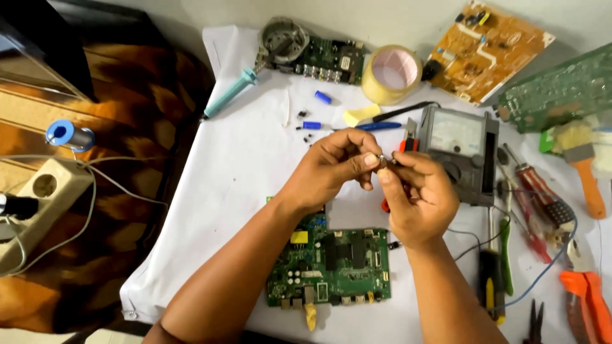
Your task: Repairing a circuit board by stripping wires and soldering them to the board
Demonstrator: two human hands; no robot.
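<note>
Where both hands meet, fingers (373, 160) pinched together on a tiny part (384, 158), too small to identify.

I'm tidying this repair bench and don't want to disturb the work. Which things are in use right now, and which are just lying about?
In use:
left hand
right hand
small metal part pinched between both

Lying about:
green circuit board
analog multimeter
tape roll
orange circuit board
screwdrivers
brush
</note>
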